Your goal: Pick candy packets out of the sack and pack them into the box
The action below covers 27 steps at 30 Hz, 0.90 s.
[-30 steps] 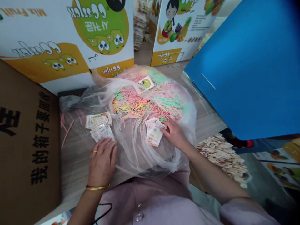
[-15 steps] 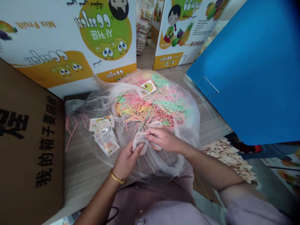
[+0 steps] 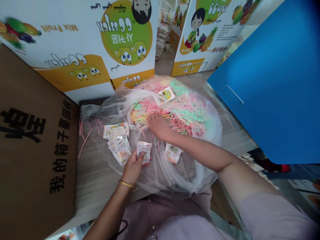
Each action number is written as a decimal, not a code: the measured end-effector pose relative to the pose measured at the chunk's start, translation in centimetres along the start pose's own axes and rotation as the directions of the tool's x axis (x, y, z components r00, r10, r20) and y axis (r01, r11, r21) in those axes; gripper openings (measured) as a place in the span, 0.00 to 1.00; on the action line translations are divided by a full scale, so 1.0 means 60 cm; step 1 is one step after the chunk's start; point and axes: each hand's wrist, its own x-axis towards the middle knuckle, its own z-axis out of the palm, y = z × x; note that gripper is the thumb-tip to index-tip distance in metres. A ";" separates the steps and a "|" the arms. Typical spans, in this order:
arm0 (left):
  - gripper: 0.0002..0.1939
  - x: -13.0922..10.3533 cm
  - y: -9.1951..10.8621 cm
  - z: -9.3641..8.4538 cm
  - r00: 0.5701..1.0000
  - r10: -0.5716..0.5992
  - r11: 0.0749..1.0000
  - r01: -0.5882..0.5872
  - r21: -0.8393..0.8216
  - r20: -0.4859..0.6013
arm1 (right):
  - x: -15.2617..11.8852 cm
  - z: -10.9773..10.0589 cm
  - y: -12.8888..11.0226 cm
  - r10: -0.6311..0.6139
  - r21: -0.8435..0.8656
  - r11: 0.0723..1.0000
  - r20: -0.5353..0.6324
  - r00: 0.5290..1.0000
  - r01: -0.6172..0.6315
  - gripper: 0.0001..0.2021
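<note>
A small printed sachet (image 3: 144, 150) is pinched between the thumb and fingers of my left hand (image 3: 133, 166), above the clear plastic bag. My right hand (image 3: 158, 126) reaches over the near edge of a heap of thin candy sticks (image 3: 172, 115), coloured pink, green and yellow. Its fingers are slightly apart and bent down onto the sticks; the fingertips are hidden. The heap lies in the opened clear plastic bag (image 3: 160, 180). Left of my left hand is an overlapping stack of filled sachets (image 3: 118, 146). Another sachet (image 3: 173, 152) lies under my right forearm.
A printed card (image 3: 166, 95) rests on the heap. Loose pink sticks (image 3: 85, 141) lie on the table (image 3: 87, 186) at left. A brown carton (image 3: 37, 150), white printed boxes (image 3: 82, 43) and a blue panel (image 3: 272, 83) surround the work area. Many pale packets (image 3: 252, 163) sit below right.
My right hand has left the sachet and moved up onto the candy sticks. My left hand keeps the sachet, now more upright. The whole view has shifted slightly.
</note>
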 end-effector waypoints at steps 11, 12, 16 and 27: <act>0.16 0.002 -0.012 0.003 0.998 0.044 0.995 -0.048 -0.091 -0.044 | 0.010 -0.011 0.082 0.035 0.293 0.955 0.060 0.998 -0.051 0.16; 0.17 0.002 -0.013 0.004 0.998 0.052 0.995 -0.055 -0.084 -0.046 | 0.014 -0.014 0.077 0.037 0.299 0.953 0.058 0.998 -0.053 0.15; 0.19 0.002 -0.017 0.005 0.995 0.078 0.996 -0.080 -0.028 -0.067 | 0.040 -0.022 0.037 0.006 0.290 0.957 0.043 0.999 -0.019 0.20; 0.19 -0.009 0.014 -0.011 0.999 -0.012 0.979 0.002 -0.204 -0.050 | 0.067 -0.040 -0.005 -0.143 0.145 0.982 0.166 0.976 0.119 0.14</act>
